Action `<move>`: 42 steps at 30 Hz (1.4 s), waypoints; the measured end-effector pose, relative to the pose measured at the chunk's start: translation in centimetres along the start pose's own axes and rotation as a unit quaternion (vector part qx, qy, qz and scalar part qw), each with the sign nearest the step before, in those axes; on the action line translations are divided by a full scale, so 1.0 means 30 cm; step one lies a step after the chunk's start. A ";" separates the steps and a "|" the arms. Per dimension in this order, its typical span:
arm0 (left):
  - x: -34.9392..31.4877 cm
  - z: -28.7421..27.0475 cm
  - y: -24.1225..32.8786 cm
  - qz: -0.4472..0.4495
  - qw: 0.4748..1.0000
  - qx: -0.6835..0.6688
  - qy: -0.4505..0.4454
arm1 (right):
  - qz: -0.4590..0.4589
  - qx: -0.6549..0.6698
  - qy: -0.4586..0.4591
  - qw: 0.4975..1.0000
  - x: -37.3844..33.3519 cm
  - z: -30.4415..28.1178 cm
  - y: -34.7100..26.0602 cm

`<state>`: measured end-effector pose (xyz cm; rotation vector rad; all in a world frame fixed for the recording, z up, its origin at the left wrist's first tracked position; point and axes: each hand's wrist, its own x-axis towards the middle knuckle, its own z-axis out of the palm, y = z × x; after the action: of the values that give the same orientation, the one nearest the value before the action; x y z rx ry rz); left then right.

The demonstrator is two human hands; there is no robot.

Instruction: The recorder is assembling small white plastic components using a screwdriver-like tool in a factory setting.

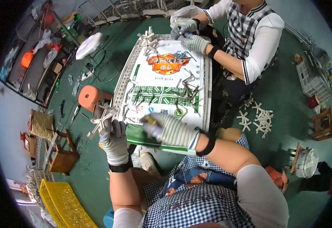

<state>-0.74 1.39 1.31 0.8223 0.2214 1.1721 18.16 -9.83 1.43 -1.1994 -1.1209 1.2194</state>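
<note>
My left hand [114, 144], in a striped knit glove with grey fingertips, is closed around a cream, many-armed plastic piece [104, 118] just off the table's left edge. My right hand [173, 131], gloved alike, is closed over the near end of the table on a small tool with a yellowish part [150, 121]. Blur and the fingers hide the rest of that tool, so its kind does not show. Beneath lies a white and green printed sack [135, 102] spread as a cover, with thin dark strips [188, 91] scattered on it. Another many-armed piece [147, 41] stands at its far left corner.
Across the table a co-worker's gloved hands [190, 38] work on something small. Star-shaped pieces [263, 119] lie heaped on the green floor at right. An orange stool [90, 97] stands left of the table, a yellow crate [65, 205] at lower left, a grey crate [314, 81] at far right.
</note>
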 end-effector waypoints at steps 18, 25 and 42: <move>0.034 0.041 -0.021 -0.022 0.985 0.163 0.047 | -0.032 -0.444 0.075 0.892 0.159 -0.245 -0.032; 0.070 0.052 -0.053 0.010 0.978 0.190 0.088 | -0.027 -0.484 0.152 0.861 0.236 -0.295 0.000; 0.065 0.074 -0.030 -0.046 0.963 0.256 0.070 | 0.071 -0.603 0.098 0.788 0.420 -0.174 0.072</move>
<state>1.95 1.97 2.75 1.1662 0.6944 1.0986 23.78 2.49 -1.31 -2.3170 -1.7220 0.3125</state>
